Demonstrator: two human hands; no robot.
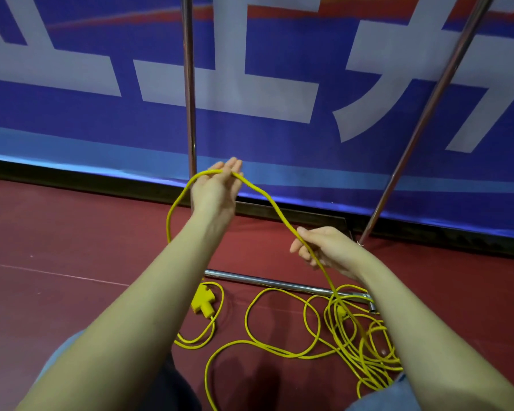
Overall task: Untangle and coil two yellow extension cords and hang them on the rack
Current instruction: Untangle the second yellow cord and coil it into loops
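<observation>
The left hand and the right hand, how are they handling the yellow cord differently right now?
The left hand is raised further out with fingers straight, the yellow cord draped over it in a loop; the right hand sits lower and nearer, fingers curled round the cord. A loop hangs down from the left hand, while from the right hand the cord runs down to the tangled pile on the floor. Both touch the same cord.
</observation>
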